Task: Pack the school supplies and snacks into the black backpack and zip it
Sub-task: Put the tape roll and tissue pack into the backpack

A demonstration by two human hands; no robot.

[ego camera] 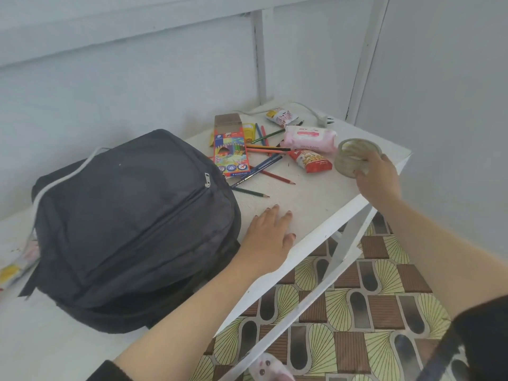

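The black backpack (132, 226) lies flat on the white table (316, 204), zipped shut, its zipper pull (207, 179) near the top right. My left hand (268, 237) rests flat on the table beside the bag's right edge. My right hand (378, 178) grips a roll of clear tape (353, 156) at the table's right side, tilted on its edge. Behind lie a coloured-pencil box (231, 152) with its flap open, several loose pencils (264, 166), a red snack packet (310, 160), a pink wipes pack (310, 137) and a small white snack packet (280, 116).
A white cable with a plug (320, 116) lies at the table's back corner against the pale wall. A clear pouch with yellow contents (13, 268) pokes out left of the bag. The table's front edge (288, 273) drops to a patterned floor (357, 312).
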